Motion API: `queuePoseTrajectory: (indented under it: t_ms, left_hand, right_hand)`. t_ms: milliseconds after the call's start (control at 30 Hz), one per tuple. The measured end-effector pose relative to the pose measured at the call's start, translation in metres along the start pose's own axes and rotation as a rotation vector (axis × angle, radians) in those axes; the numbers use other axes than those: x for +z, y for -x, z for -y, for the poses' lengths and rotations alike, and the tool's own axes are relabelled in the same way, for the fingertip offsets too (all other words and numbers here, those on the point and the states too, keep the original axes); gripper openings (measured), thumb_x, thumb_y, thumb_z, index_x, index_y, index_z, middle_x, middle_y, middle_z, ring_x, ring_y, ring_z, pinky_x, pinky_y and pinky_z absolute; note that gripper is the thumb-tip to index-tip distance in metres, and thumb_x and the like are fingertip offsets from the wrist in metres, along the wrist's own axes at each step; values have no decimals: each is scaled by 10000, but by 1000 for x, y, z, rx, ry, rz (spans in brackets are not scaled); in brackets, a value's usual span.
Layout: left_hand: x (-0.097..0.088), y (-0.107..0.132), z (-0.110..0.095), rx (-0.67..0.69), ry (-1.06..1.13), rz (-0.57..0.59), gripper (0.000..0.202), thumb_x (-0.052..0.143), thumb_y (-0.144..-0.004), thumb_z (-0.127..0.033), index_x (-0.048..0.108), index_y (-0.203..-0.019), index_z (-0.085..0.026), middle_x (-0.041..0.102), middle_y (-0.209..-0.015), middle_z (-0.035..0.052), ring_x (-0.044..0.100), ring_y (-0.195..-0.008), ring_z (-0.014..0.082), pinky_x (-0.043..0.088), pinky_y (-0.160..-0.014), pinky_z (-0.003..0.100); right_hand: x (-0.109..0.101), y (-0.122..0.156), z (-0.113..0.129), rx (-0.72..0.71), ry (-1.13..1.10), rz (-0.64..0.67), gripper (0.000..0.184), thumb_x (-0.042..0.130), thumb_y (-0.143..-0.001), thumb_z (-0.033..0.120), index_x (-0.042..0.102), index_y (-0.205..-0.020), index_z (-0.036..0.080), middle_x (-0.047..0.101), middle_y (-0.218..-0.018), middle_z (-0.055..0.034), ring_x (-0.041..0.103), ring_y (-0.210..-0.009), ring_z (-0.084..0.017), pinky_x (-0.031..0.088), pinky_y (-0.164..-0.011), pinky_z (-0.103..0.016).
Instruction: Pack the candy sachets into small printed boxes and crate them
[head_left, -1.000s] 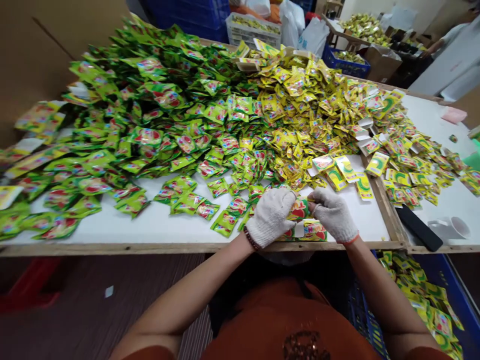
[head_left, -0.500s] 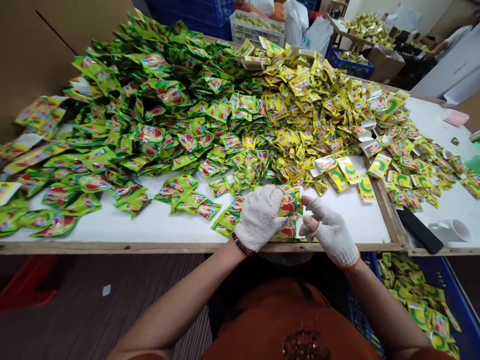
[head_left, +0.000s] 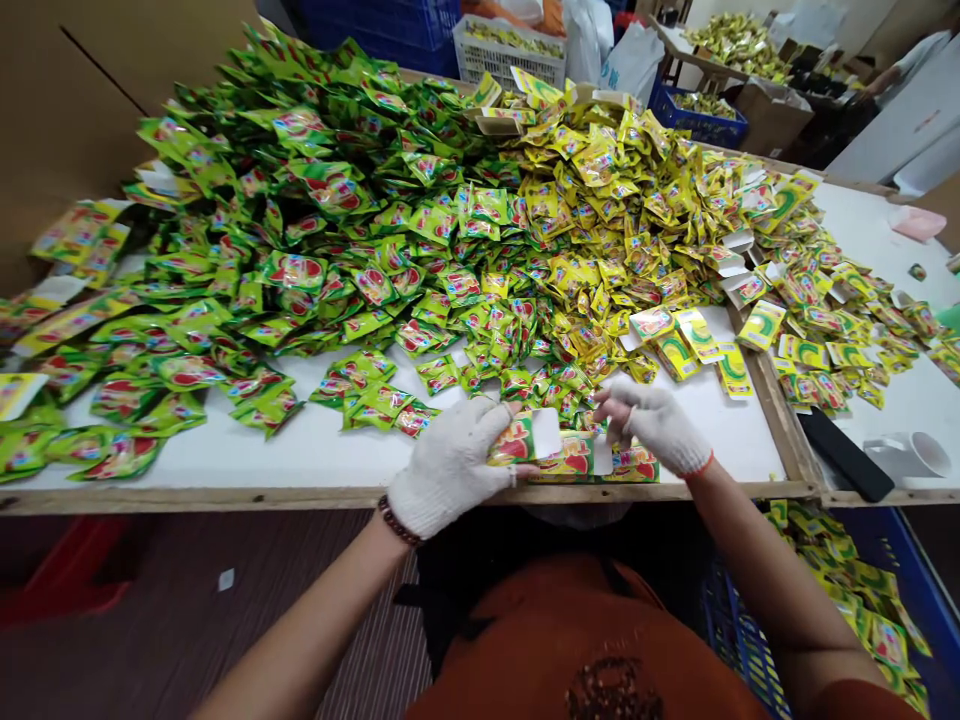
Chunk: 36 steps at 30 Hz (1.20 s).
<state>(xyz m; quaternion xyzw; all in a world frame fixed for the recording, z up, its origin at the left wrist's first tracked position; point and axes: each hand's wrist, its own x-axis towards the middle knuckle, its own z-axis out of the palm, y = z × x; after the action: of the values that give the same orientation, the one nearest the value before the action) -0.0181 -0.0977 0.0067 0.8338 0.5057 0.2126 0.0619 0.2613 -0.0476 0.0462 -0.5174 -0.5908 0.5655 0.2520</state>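
Note:
My left hand (head_left: pixel 454 460), in a white fingerless glove, grips a small printed card box (head_left: pixel 517 440) with watermelon pictures. Its white end flap sticks out to the right. Two similar boxes lie along the table's front edge, the nearer one (head_left: pixel 570 457) just right of the held box and the other (head_left: pixel 634 465) below my right hand. My right hand (head_left: pixel 660 428), gloved the same way, has its fingers bent together beside some green sachets (head_left: pixel 574 385). What those fingers hold, if anything, is not clear.
A large heap of green sachets (head_left: pixel 300 270) covers the left, with yellow sachets (head_left: pixel 600 180) to the right. A wooden divider (head_left: pixel 780 420) crosses the table. Beyond it are a black phone (head_left: pixel 844 455) and white mug (head_left: pixel 907 455). A blue crate (head_left: pixel 892 550) stands below.
My left hand has moved left and now holds a box with its flap out. My right hand has shifted slightly left and up, its fingers now near the green sachets. Both lower boxes show more plainly.

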Motion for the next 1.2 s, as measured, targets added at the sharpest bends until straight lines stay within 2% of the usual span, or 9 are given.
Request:
queuePoseTrajectory:
  t_ms: [67, 167, 300, 467, 700, 767, 900, 1033, 1200]
  left_hand:
    - [-2, 14, 13, -45, -39, 35, 590, 721, -769, -555, 645, -1215, -176, 669, -1123, 150, 640, -1010, 322, 530, -867, 439]
    - [0, 19, 21, -75, -38, 53, 476, 624, -863, -502, 643, -1209, -176, 640, -1241, 161, 607, -1134, 335, 502, -955, 470]
    - [4, -17, 16, -215, -11, 25, 303, 413, -975, -324, 656, -1059, -164, 677, -1106, 136, 623, -1080, 273, 496, -949, 408]
    - [10, -80, 12, -469, -185, 268, 308, 471, -931, -406, 650, -1024, -173, 687, -1066, 153, 660, -992, 308, 500, -765, 371]
    - [11, -104, 26, -364, -177, 449, 341, 596, -824, -455, 675, -986, -167, 696, -1078, 182, 662, -1018, 343, 481, -774, 369]
    - [8, -99, 22, -344, -190, 379, 329, 601, -823, -436, 672, -1005, -171, 689, -1084, 173, 652, -1022, 345, 482, -790, 382]
    - [8, -89, -5, -216, 71, 42, 216, 544, -888, -359, 668, -941, -190, 687, -988, 103, 639, -970, 262, 478, -828, 354]
    - [16, -96, -43, -90, 466, -28, 188, 564, -891, -332, 641, -787, -195, 646, -761, 22, 583, -728, 169, 436, -690, 291]
    - [21, -107, -53, -351, 826, -69, 168, 669, -775, -336, 621, -744, -178, 598, -672, -16, 506, -618, 129, 385, -594, 260]
  right_hand:
    - [-28, -20, -17, -22, 195, -310, 305, 578, -849, 414, 680, -984, 161, 674, -785, -36, 601, -549, -134, 452, -490, -249]
    - [-66, -49, -43, -37, 619, -538, 267, 516, -844, 303, 702, -946, 142, 670, -800, -79, 609, -721, -201, 478, -675, -322]
    - [-79, -70, -62, -24, 738, -564, 238, 530, -832, 293, 709, -865, 139, 649, -858, -130, 563, -850, -251, 433, -784, -358]
    - [-70, -69, -69, -49, 737, -482, 220, 670, -759, 369, 668, -833, 161, 602, -765, -35, 486, -728, -173, 388, -679, -282]
    - [-69, -43, -77, -119, 630, -462, 305, 705, -710, 447, 571, -679, 175, 541, -686, 15, 459, -692, -135, 362, -622, -245]
    - [-65, -33, -77, -146, 406, -410, 340, 688, -729, 496, 611, -749, 166, 590, -722, 0, 497, -697, -140, 398, -634, -253]
    - [-48, -22, -62, -214, 89, -296, 392, 720, -722, 526, 668, -855, 162, 654, -785, -27, 565, -727, -163, 462, -664, -282]
    - [-25, -25, -35, -316, 268, -222, 264, 726, -769, 430, 673, -795, 173, 614, -720, -6, 533, -675, -147, 467, -642, -275]
    - [-11, -30, -11, -564, 438, -279, 238, 705, -803, 302, 683, -1019, 203, 664, -1050, -85, 608, -1010, -232, 516, -868, -360]
